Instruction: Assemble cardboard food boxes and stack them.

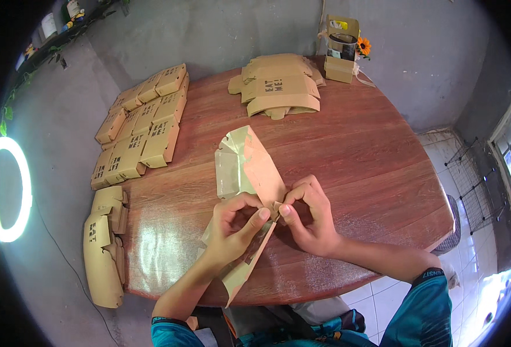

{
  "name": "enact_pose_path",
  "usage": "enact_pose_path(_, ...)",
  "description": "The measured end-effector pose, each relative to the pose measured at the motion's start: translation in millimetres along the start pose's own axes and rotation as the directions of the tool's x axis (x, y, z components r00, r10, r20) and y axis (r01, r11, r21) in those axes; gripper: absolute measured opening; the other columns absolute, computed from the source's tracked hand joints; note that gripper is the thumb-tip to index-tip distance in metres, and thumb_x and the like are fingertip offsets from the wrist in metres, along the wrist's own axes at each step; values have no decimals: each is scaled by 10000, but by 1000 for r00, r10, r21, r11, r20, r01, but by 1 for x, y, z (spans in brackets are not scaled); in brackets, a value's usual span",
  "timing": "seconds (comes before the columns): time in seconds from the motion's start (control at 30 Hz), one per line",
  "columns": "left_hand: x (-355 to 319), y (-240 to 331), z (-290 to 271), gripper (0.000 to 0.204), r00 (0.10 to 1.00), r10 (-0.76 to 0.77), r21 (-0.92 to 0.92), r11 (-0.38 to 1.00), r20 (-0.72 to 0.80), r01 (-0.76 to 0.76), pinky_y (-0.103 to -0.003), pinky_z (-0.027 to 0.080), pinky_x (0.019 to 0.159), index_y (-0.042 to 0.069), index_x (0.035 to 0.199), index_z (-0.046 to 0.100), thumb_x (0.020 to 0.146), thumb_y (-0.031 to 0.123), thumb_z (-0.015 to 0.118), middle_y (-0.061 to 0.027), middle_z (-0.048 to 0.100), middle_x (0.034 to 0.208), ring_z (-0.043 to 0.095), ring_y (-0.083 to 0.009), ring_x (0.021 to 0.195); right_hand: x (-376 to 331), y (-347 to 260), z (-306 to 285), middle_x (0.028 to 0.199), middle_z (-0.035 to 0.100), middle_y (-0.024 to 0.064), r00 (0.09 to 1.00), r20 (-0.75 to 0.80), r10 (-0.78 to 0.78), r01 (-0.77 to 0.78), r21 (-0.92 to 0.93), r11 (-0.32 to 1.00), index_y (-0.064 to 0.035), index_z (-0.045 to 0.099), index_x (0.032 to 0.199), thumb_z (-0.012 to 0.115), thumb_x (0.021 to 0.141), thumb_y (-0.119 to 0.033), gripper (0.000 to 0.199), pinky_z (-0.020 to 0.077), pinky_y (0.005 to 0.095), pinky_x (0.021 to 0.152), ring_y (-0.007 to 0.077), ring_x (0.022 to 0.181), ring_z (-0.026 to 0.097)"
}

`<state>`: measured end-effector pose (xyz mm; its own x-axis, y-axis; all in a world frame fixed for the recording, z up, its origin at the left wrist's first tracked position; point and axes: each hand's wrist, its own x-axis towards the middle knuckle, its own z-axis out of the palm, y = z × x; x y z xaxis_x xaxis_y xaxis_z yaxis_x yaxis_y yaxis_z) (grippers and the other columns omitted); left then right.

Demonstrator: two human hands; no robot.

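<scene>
Together, left hand [232, 222] and right hand [309, 217] pinch a flat cardboard box blank [247, 168] between thumbs and fingertips; it stretches ahead of them across the table [371, 162], its glossy inner face seemingly upward.

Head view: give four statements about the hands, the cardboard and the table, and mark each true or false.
1. Both hands pinch the same cardboard blank. True.
2. The folded boxes sit at the table's right edge. False: they lie in rows on its left side.
3. A stack of flat blanks lies at the far side of the table. True.
4. The table is white plastic. False: it is reddish-brown wood.
</scene>
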<state>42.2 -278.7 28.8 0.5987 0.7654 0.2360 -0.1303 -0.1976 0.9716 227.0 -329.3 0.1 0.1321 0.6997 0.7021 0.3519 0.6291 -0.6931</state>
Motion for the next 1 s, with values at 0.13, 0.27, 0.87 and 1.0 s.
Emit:
enact_pose_path(0.13,-3,-7,2,117,1000,4,19,1000,-21,-3,-196,455,614,-15,963,626,1012,92,632,-38,664,835,585,-38,726,-1,1,4,899,563,122,999,-35,-29,28,-29,999,-19,583,934,684,925,-51,107,470,361,755,266,878,539)
enact_pose_path(0.27,-4,-13,5,105,995,92,41,995,-48,-91,-191,453,642,-23,969,622,1009,74,630,-44,671,839,597,-42,742,-3,4,4,904,577,116,998,-62,-16,13,-47,999,-20,583,949,688,917,-41,111,472,358,738,265,863,547)
enact_pose_path(0.87,4,-3,-10,416,981,40,-84,996,190,-24,-327,462,995,-31,1224,572,892,122,770,-116,647,1176,611,-166,1130,0,24,1,991,580,25,962,33,272,-266,345,900,-28,555,1105,933,725,-177,556,534,291,706,117,793,632)
enact_pose_path(1.0,2,-6,-12,628,973,16,-220,975,230,36,-360,413,1070,-30,1332,533,808,131,839,-138,585,1306,554,-191,1239,2,26,0,1003,552,12,940,120,319,-340,362,868,-54,487,1123,978,665,-235,695,525,246,695,81,775,619)
